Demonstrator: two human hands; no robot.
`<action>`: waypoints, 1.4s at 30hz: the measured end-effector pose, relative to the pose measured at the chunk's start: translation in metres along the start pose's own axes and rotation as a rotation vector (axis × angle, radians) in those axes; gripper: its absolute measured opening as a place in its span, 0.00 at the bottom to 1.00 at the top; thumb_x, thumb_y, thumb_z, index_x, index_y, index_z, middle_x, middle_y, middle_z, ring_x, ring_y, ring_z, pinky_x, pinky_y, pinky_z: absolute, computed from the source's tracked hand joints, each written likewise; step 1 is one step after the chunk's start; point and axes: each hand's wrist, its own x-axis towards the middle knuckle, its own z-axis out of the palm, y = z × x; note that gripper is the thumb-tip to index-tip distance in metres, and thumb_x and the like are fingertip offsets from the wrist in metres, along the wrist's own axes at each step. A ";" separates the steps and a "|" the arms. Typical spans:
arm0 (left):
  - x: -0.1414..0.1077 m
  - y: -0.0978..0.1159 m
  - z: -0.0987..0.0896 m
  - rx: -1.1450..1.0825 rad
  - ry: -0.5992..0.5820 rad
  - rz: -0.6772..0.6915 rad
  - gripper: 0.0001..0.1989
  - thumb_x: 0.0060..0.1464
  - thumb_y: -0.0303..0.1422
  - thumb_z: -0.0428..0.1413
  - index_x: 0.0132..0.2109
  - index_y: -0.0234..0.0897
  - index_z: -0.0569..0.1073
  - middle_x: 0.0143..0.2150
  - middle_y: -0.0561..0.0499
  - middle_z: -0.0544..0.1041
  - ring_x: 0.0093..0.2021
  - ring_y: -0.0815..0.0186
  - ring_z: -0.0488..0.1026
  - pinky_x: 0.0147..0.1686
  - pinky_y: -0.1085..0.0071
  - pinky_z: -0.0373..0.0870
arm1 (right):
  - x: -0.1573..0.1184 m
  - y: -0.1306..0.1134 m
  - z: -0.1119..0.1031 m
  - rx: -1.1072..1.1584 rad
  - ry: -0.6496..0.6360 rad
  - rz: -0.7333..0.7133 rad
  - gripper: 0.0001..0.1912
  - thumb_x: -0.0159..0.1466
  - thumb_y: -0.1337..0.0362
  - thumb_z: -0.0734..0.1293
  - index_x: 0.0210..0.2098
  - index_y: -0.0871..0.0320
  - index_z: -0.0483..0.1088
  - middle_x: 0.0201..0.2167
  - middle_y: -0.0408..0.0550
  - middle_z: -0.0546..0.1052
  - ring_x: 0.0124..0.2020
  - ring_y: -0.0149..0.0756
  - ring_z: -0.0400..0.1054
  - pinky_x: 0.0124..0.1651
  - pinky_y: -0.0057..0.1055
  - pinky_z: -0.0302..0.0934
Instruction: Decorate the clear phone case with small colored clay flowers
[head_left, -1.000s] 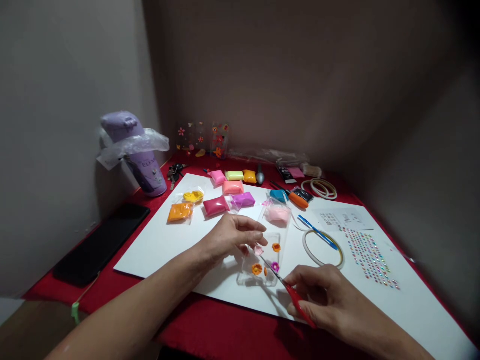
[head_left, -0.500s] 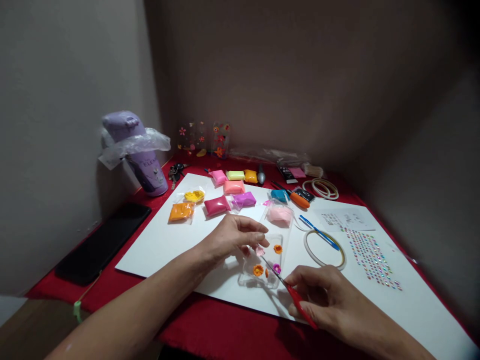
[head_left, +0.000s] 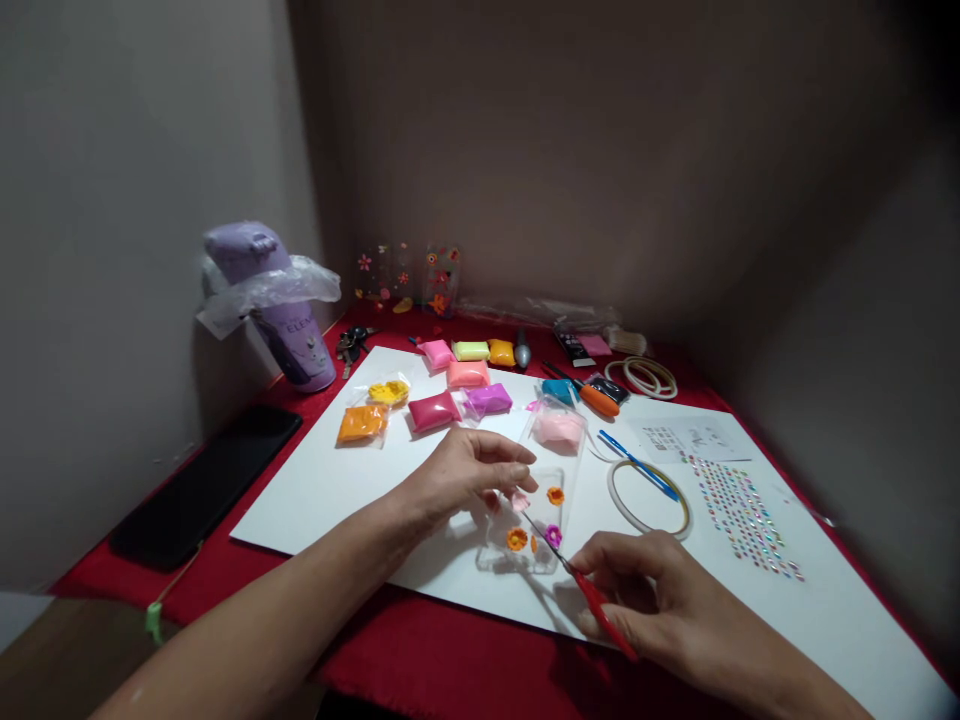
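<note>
My left hand [head_left: 480, 468] is closed at the upper left edge of a clear phone case [head_left: 495, 557], its thumb and fingertips over the case. On the case sit orange clay flowers [head_left: 517, 540], a purple clay flower [head_left: 553, 537] and a pale pink clay flower [head_left: 520, 502] close under my left thumb. My right hand [head_left: 637, 590] grips red-handled scissors [head_left: 600, 608]. Their thin metal blades point up and left, with the tips at the pale pink flower. My left fingers partly hide the case's upper left corner.
Several coloured clay packets [head_left: 435, 411] lie behind my hands on a white board [head_left: 315, 510]. To the right are a blue tool [head_left: 637, 465], a ring-shaped tape roll [head_left: 616, 500] and a sheet of gems [head_left: 742, 520]. At left are a black phone [head_left: 206, 490] and a purple tumbler [head_left: 300, 340].
The scissors and the case have shifted very slightly. Both hands stay in nearly the same place and keep their grips.
</note>
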 end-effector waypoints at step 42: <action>-0.001 0.002 0.002 -0.021 0.031 0.013 0.15 0.47 0.34 0.63 0.42 0.31 0.77 0.36 0.42 0.80 0.30 0.67 0.75 0.26 0.75 0.66 | 0.003 -0.010 -0.006 0.300 -0.118 0.056 0.13 0.56 0.55 0.70 0.30 0.59 0.69 0.20 0.39 0.69 0.23 0.25 0.59 0.26 0.23 0.52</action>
